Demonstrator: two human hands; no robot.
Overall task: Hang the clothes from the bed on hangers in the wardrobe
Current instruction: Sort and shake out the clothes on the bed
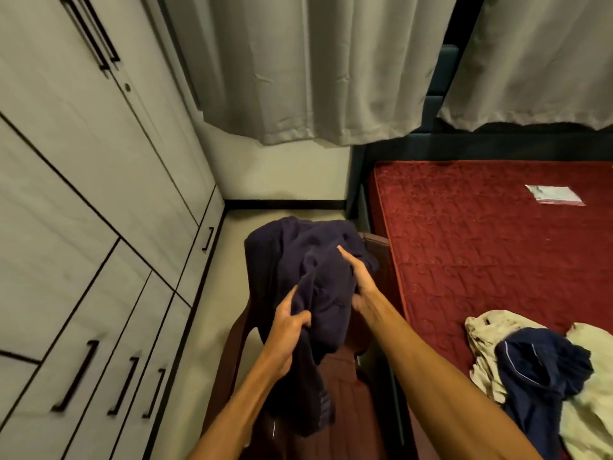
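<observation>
Holding one dark garment (318, 260), bunched over a brown chair (345, 370) at 6 o'clock: left hand (288, 330) pinches a fold, right hand (360, 283) grips the cloth higher up. Judged soft, light, limp; best taken at collar or shoulders. Closed wardrobe (83, 194) at 9 o'clock; more clothes (544, 366) on the bed (481, 244) at 4 o'clock; white packet (555, 195) at 2 o'clock, print unreadable.

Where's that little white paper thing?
In the head view, the white packet lies on the red bedspread at the right, beyond the clothes pile, near the curtain.
</observation>
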